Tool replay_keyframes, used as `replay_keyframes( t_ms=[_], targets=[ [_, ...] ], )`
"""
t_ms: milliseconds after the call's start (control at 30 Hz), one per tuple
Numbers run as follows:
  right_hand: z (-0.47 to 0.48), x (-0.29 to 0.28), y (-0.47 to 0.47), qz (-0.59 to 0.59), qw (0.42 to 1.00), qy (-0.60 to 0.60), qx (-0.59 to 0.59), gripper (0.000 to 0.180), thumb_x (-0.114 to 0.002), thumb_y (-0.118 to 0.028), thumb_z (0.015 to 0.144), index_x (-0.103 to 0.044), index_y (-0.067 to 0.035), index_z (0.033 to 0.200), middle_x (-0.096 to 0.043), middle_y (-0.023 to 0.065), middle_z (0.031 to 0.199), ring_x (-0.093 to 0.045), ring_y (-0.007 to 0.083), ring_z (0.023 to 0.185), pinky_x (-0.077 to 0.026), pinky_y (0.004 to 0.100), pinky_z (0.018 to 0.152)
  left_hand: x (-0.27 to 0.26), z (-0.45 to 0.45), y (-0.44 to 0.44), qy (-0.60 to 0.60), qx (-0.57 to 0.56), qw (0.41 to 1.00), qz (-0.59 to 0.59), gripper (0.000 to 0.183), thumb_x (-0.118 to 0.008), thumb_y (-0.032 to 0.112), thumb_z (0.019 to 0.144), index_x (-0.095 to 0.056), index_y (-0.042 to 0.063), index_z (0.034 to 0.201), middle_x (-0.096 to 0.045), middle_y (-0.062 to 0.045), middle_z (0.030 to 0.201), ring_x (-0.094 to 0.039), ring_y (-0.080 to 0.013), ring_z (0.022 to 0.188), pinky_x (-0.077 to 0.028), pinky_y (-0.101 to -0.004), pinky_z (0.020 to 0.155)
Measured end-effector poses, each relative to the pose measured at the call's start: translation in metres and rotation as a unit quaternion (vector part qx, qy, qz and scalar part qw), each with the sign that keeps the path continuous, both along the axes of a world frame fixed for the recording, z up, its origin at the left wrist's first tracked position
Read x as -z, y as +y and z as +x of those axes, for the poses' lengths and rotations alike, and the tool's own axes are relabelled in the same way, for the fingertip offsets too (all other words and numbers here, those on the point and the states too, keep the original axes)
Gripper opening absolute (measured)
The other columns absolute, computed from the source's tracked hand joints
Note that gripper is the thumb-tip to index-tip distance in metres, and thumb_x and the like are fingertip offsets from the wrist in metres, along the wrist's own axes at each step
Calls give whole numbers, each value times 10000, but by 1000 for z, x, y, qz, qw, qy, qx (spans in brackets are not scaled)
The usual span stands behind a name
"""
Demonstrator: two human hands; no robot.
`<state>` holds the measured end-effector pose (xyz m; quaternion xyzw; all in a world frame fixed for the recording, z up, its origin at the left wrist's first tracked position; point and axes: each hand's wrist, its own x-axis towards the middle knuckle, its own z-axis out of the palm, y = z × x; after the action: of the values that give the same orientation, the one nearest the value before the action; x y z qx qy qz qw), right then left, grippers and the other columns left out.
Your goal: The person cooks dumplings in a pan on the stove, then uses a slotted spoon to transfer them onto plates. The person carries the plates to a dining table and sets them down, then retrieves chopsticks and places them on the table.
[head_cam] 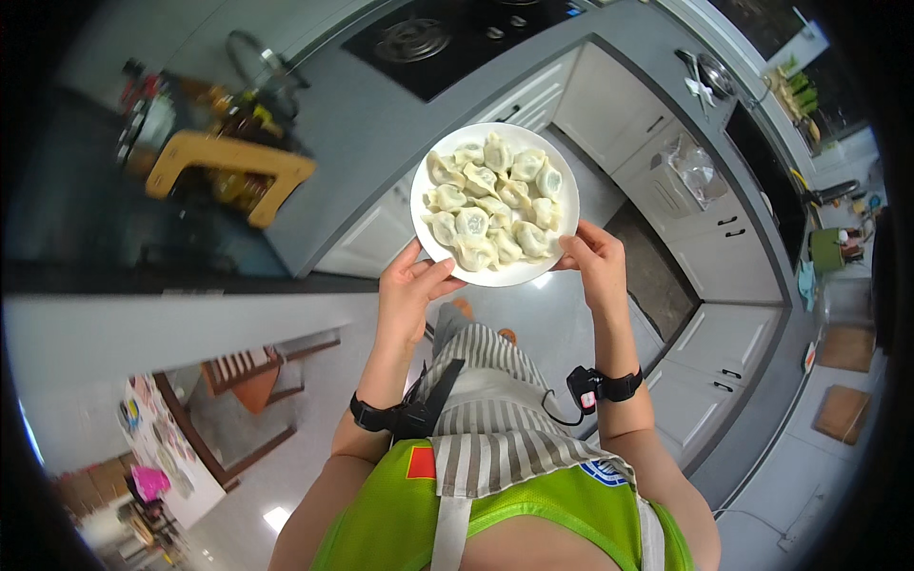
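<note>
A round white plate [515,277] loaded with several cooked dumplings [480,178] is held up in front of me, over the gap between counter and floor. My left hand [420,277] grips its lower left rim, thumb on top and fingers beneath. At the lower right rim, my right hand [596,251] pinches the plate the same way. The dumplings lie close together, some overlapping, with a green filling showing through the thin wrappers. Most of the fingers are hidden under the plate.
Beyond the plate runs a grey countertop [335,135] with a black cooktop [457,39]. A wooden rack [232,168] with bottles stands at left. White cabinets [621,100] and a sink [767,171] line the right. A dining table [171,464] and a chair [250,375] are at lower left.
</note>
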<state>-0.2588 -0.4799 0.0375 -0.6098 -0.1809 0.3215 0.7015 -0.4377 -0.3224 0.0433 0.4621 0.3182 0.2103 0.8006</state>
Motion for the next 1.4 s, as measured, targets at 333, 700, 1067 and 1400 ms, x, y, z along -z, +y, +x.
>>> replay_keyframes(
  t_ms=[333,700,1067,1400],
  targets=[
    [-277,-13,10,-26,999,-26,20,290,-525,-43,810,-594,96,1055,-651,125,889,-635,144,683,-535,241,585,-22,-289,17,25,40,997,56,463,-623,32,832,-469,-34,1264,-652,-137,972,-648,-196,835,-567,-318,706],
    [-556,-29,20,-16,999,-11,-31,307,-516,-52,818,-589,106,1071,-650,132,913,-645,167,724,-547,273,596,-29,-589,9,37,20,996,73,410,-641,76,834,-527,-34,1212,-636,-105,1033,-621,-149,876,-533,-285,752],
    [-807,-31,63,-35,976,-3,-214,281,-493,-48,846,-589,91,1071,-659,127,867,-639,155,644,-533,251,538,-31,-879,-20,78,-135,985,73,331,-617,93,858,-568,-53,1151,-637,-111,1035,-631,-168,872,-551,-290,753],
    [-1042,-25,184,-69,938,44,-336,287,-535,-77,797,-606,98,1011,-638,121,745,-542,156,451,-448,262,388,-32,-1140,49,94,-211,971,68,341,-541,202,929,-581,-86,1108,-640,-113,962,-631,-166,849,-550,-276,743]
  ],
)
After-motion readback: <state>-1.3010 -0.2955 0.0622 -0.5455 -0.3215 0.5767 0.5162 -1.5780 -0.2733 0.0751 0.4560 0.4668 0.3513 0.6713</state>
